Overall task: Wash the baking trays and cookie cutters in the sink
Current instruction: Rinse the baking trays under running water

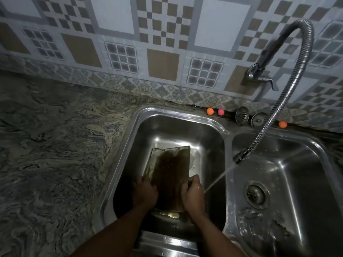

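Note:
A dark, stained rectangular baking tray (pixel 169 169) stands tilted in the left basin of the steel sink (pixel 130 145). My left hand (pixel 144 193) grips its left edge and my right hand (pixel 191 195) grips its right edge, near the tray's lower end. Water runs from the flexible faucet's spray head (pixel 240 157) in a thin stream that lands by my right hand. Something shiny lies under the tray's near end; I cannot tell what it is.
The right basin (pixel 297 182) holds a drain strainer (pixel 256 194) and water drops. Two loose strainers (pixel 242 115) and small orange and pink balls (pixel 210 111) sit on the ledge behind the sink. A marbled stone counter (pixel 55 154) spreads left; patterned tiles cover the wall.

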The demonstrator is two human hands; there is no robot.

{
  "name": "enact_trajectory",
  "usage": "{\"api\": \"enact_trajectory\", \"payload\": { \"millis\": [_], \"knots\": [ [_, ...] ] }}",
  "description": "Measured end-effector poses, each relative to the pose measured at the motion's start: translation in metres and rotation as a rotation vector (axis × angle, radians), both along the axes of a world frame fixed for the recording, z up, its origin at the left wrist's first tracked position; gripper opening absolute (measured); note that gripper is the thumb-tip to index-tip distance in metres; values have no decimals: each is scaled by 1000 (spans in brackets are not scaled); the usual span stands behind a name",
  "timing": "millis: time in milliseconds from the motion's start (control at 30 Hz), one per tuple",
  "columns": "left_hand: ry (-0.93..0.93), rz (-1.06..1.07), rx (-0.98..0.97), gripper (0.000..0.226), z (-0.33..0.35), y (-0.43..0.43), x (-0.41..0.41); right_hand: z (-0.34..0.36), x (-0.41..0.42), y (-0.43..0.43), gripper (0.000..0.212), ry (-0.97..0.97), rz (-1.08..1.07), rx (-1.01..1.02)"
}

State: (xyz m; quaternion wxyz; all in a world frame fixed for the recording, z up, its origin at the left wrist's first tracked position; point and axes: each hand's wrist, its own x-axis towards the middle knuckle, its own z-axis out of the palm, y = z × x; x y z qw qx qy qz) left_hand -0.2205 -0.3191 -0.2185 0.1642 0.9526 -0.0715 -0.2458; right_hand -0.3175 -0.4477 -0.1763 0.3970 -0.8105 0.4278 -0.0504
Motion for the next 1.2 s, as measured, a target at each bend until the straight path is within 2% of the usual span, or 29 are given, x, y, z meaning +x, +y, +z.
{"api": "enact_trajectory", "payload": {
  "millis": [100, 233, 400, 600, 800, 900, 1000, 1200],
  "knots": [
    [2, 50, -102, 44, 8, -6, -3, 20, -5, -8, 5, -82, -92, 43],
    [171, 73, -331, 33, 24, -18, -2, 55, -12, -27, 12, -179, -230, 174],
    [390, 74, -532, 16, 53, -46, -17, 99, -19, -36, 19, -372, -241, 189],
    [474, -21, -618, 11, 69, -86, -47, 116, -52, -38, 27, -472, -311, 165],
    [497, -70, -673, 34, 89, -117, -67, 124, -75, -38, 31, -568, -270, 106],
    [523, -71, -723, 56, 78, -129, -67, 128, -79, -37, 33, -595, -246, 78],
    [524, -90, -763, 55, 45, -141, -58, 125, -79, -34, 34, -585, -215, 70],
    [560, -53, -808, 56, 66, -136, -56, 117, -71, -31, 36, -591, -199, 93]
  ]
}}
